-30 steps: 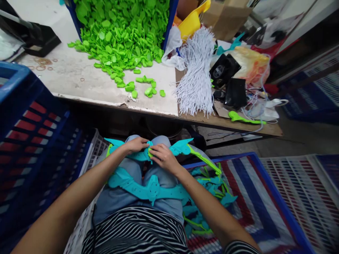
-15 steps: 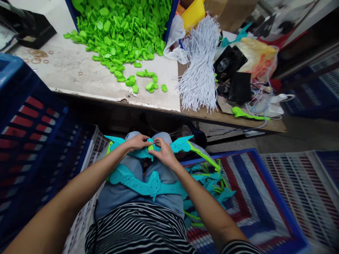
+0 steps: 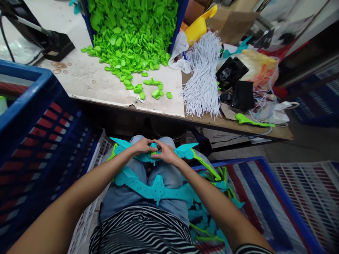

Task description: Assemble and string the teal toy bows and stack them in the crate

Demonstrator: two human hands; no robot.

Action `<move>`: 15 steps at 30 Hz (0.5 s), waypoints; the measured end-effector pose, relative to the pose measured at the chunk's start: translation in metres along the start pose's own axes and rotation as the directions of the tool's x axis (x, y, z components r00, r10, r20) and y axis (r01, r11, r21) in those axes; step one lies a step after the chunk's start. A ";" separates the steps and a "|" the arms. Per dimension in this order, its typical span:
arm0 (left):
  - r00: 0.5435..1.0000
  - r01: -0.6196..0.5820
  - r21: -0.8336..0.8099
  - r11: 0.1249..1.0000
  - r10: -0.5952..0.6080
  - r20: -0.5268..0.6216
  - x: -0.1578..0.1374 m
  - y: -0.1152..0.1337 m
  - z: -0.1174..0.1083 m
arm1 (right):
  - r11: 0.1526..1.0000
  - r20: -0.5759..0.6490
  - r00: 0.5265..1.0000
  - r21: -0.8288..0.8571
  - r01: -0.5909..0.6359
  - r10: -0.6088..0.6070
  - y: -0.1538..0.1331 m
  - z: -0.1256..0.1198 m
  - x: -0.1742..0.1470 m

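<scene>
Head view. Both hands are seen meeting over the person's knees, below the near edge of the worktop (image 3: 111, 88). The left hand (image 3: 143, 145) and the right hand (image 3: 166, 152) are closed on the middle of a teal winged part (image 3: 185, 151), which lies across the knees with its tips spread to either side. The fingers (image 3: 153, 150) of both hands are pinched together at a small green piece (image 3: 153, 153), seated at the part's centre; the fingertips of the two hands are touching. A second teal part (image 3: 156, 188) is laid across the lap, nearer the body, untouched.

A heap of teal and green assembled parts (image 3: 214, 197) is seen just beside the right forearm, on a blue striped crate (image 3: 267, 208). A blue crate (image 3: 31, 141) is stood at the person's left.

On the worktop, green pieces (image 3: 132, 38) are spilled from a blue bin at the far edge, with a few strays (image 3: 155, 92) near the near edge. A bundle of white cords (image 3: 202, 77) is laid at the right of the pieces, hanging toward the near edge. Black devices (image 3: 237, 86) and a green lever-shaped part (image 3: 250, 120) are found toward the right end.
</scene>
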State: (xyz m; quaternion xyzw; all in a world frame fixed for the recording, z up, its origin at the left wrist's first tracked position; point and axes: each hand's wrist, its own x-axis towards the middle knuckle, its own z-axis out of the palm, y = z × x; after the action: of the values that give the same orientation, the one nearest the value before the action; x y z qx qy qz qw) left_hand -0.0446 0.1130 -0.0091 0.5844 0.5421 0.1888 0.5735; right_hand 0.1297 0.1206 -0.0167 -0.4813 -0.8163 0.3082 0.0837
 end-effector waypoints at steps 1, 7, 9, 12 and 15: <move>1.000 0.005 0.011 1.000 -0.005 -0.002 0.001 -0.001 -0.001 | 1.000 0.003 1.000 -0.008 0.002 -0.002 -0.001 0.000 0.001; 0.988 -0.043 0.176 0.984 0.068 -0.141 -0.009 0.004 -0.001 | 0.987 0.050 0.991 -0.098 0.131 -0.127 -0.005 -0.006 0.002; 0.919 -0.143 0.344 0.928 0.254 -0.301 -0.027 0.003 0.003 | 0.969 0.033 0.981 -0.148 0.195 -0.192 -0.008 -0.016 0.006; 0.733 -0.226 0.649 0.727 0.566 -0.378 -0.069 -0.012 0.016 | 0.942 -0.201 0.931 -0.203 0.266 -0.306 -0.019 -0.041 0.027; 0.762 -0.211 0.778 0.591 0.598 -0.248 -0.113 -0.038 0.035 | 0.906 -0.401 0.825 -0.312 0.286 -0.398 -0.042 -0.069 0.069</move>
State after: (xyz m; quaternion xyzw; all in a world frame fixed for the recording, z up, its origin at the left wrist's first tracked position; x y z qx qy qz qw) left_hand -0.0700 -0.0083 -0.0069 0.8019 0.5428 0.2350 0.0847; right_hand 0.0927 0.1929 0.0513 -0.3911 -0.8779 0.0664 0.2683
